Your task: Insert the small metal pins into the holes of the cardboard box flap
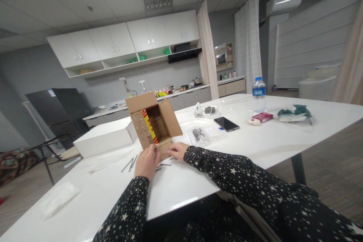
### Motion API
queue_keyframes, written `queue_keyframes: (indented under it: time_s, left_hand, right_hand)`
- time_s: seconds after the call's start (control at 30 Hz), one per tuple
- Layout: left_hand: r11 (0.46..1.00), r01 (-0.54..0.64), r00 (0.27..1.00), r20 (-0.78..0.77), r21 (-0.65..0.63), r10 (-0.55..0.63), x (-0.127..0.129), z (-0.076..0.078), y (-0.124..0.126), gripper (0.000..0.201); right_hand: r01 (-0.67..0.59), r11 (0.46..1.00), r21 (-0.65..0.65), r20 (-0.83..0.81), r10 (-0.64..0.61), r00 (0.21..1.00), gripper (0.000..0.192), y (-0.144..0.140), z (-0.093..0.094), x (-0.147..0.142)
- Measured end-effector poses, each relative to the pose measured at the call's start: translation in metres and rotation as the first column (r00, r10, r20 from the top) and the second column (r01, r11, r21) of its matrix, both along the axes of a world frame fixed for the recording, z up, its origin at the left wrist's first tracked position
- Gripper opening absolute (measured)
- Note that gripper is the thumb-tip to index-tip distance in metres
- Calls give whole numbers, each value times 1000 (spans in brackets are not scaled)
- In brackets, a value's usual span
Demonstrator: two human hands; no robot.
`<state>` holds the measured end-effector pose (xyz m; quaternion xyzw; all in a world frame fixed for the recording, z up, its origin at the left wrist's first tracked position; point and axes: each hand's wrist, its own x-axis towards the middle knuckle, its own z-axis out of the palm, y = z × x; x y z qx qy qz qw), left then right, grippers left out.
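Observation:
A cardboard box (pixel 166 155) stands on the white table with its flaps open and its hollow facing me. Small round grey spots dot its left flap, beside a yellow and red tape strip, and a row of dark spots runs along the front panel. At that panel's left edge, my left hand (pixel 147 160) is closed in a pinch; what lies between the fingertips is too small to make out. My right hand (pixel 178 151) grips the panel's right edge, fingers bent. Several long nails (pixel 132 163) lie left of my left hand, with more partly hidden beneath it.
Behind the box sits a long white box (pixel 104 136). To the right are a clear bag of dark small parts (pixel 200 135), a phone (pixel 227 123), a water bottle (pixel 258 96), a pink pack (pixel 262 117) and a green bundle (pixel 295 113). A crumpled tissue (pixel 59 198) lies front left.

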<state>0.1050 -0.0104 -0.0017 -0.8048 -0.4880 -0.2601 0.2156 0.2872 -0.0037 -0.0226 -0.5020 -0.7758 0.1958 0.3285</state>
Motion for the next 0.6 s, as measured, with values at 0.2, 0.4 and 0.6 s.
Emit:
queue_keyframes:
  time_s: [0.2,0.4,0.6]
  left_hand:
    - [999,-33,999,-14,-20,33,-1,0,2,20]
    - [998,-57,998,-6,16,57,-2,-2,4,21]
    - [997,-69,997,20,45,68,-3,-3,6,23]
  right_hand:
    - [2,1000,-4,-4,-2,1000,34,-1,1,0]
    - [8,1000,2,4,-8,1000,32,-2,2,0]
    - [0,1000,-4,-6,0,1000,32,-2,2,0]
